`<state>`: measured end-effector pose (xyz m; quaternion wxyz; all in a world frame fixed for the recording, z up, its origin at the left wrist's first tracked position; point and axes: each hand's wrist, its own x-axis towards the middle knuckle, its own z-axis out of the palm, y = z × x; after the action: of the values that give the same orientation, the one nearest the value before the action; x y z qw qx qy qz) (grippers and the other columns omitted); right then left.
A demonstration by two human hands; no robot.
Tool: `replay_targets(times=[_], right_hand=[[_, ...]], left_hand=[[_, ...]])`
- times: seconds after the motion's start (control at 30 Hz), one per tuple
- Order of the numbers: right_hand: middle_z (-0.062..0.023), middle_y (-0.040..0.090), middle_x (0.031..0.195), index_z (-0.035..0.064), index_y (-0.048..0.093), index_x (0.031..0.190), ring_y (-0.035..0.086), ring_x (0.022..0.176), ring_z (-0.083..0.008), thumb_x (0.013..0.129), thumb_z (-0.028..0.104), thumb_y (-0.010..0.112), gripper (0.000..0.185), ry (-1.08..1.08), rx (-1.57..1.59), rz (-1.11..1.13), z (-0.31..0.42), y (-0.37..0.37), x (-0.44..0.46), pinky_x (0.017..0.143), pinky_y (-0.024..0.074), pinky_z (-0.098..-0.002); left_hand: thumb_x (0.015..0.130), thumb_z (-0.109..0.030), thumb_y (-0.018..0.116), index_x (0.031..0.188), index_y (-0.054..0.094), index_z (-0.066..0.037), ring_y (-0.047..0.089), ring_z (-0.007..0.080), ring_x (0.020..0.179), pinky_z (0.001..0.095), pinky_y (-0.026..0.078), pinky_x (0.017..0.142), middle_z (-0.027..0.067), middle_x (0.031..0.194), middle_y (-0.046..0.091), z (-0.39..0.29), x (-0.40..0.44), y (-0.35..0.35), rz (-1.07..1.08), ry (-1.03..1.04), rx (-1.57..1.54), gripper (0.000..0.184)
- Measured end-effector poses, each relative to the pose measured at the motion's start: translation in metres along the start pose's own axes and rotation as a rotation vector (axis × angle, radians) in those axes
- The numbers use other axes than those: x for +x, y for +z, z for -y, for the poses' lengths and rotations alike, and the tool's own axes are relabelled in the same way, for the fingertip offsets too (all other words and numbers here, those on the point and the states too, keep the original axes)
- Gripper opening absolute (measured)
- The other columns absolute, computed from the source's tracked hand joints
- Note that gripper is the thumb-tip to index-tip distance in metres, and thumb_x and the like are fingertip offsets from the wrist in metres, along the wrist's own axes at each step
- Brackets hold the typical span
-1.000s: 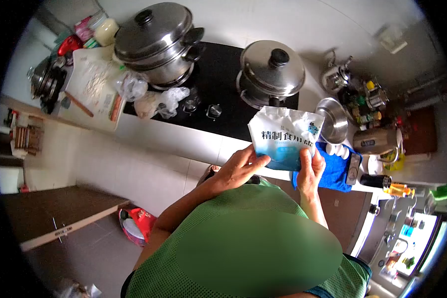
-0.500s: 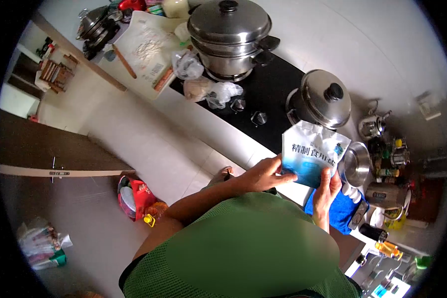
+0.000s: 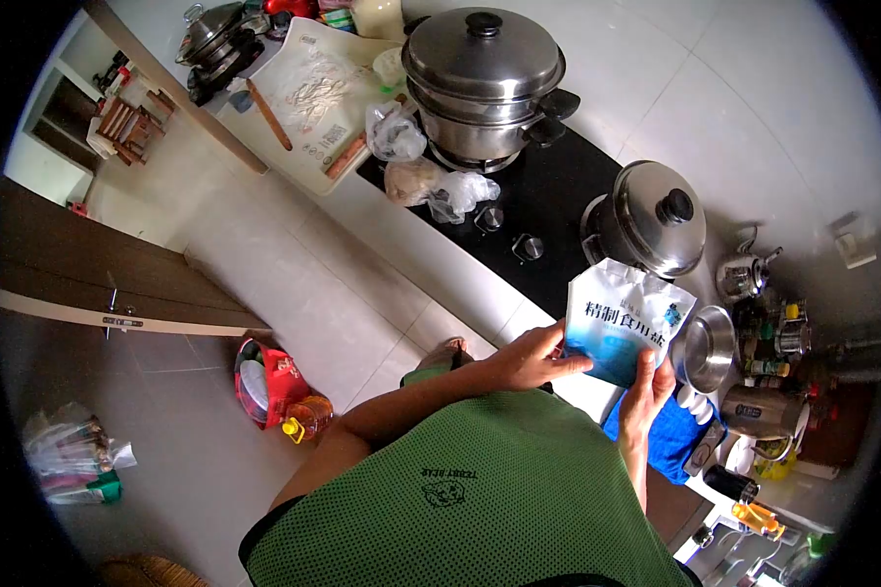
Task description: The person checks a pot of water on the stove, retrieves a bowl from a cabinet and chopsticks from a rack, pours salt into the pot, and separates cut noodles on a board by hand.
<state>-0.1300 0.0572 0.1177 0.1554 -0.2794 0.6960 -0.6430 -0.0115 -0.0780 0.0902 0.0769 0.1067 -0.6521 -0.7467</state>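
Observation:
A white and blue packet (image 3: 621, 318) with dark printed characters is held upright in front of my chest, over the counter's front edge. My left hand (image 3: 536, 358) grips its left lower edge, thumb across the front. On the other side my right hand (image 3: 646, 391) pinches the lower right corner, thumb on the front. Just beyond the packet stands a lidded steel pot (image 3: 656, 217) on the black cooktop (image 3: 548, 210). To the right of the packet lies a steel bowl (image 3: 707, 348).
A large steamer pot (image 3: 485, 88) stands on the far burner, near plastic bags (image 3: 394, 132) and a floured board (image 3: 313, 93) with a rolling pin (image 3: 269, 115). A blue cloth (image 3: 661, 440) and kettle (image 3: 759, 411) are at right. On the floor are a red bag (image 3: 274, 383) and oil bottle (image 3: 307, 419).
The view has turned, so the stove and pots appear further right and more of the floor shows at left. Both hands still hold the packet, which appears further right and lower.

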Motion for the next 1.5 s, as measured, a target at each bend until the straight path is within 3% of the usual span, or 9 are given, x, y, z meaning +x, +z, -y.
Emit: replay_targets(times=[0.57, 1.5], right_hand=[[0.0018, 0.057, 0.077, -0.0018, 0.058, 0.095, 0.044, 0.069, -0.0060, 0.085, 0.022, 0.053, 0.026, -0.008, -0.020, -0.001, -0.002, -0.002, 0.001, 0.062, 0.0353, -0.0201], [-0.0005, 0.060, 0.080, -0.0012, 0.058, 0.095, 0.047, 0.073, -0.0069, 0.085, 0.019, 0.053, 0.023, 0.035, -0.009, 0.045, 0.009, 0.007, -0.001, 0.067, 0.0381, -0.0217]], left_hand=[[0.081, -0.014, 0.059, 0.111, 0.041, 0.001, 0.053, 0.0177, 0.093, 0.0319, 0.043, 0.082, 0.0108, 0.099, 0.054, 0.002, 0.000, 0.002, -0.007, -0.022, -0.037, 0.038], [0.076, -0.013, 0.064, 0.110, 0.042, 0.000, 0.054, 0.0185, 0.093, 0.0317, 0.044, 0.083, 0.0107, 0.098, 0.054, 0.001, -0.006, 0.002, -0.028, 0.020, -0.111, 0.042]])
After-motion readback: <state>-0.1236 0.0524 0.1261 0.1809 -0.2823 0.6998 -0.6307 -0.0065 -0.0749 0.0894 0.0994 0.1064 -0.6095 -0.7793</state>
